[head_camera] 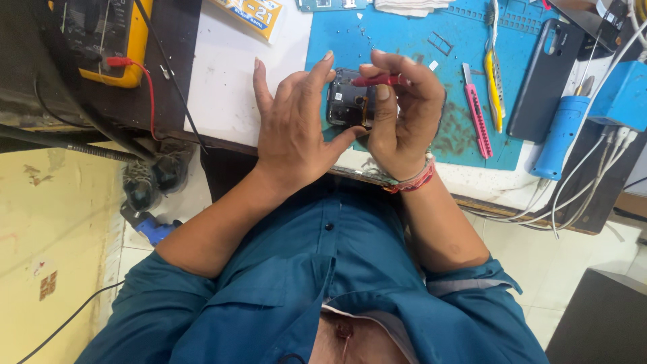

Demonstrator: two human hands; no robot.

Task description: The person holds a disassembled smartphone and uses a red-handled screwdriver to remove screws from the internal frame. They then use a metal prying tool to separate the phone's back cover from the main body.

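We steady the opened phone [349,101] over the blue mat [404,54] in our left hand [293,128]; our right hand [397,108] pinches a red tool [377,81]. A slip may gouge exposed circuitry.

Phone repair bench: blue work mat [465,135], multimeter [101,40], soldering iron [559,135], tweezers [495,81].

A white workbench [229,87] carries a blue work mat [404,40]. On the mat lie a pink utility knife [477,111], yellow-handled tweezers [493,74], a dark phone back cover [543,77] and small loose screws [360,30]. A yellow multimeter [111,40] sits at the left, a blue-handled tool [559,135] at the right.
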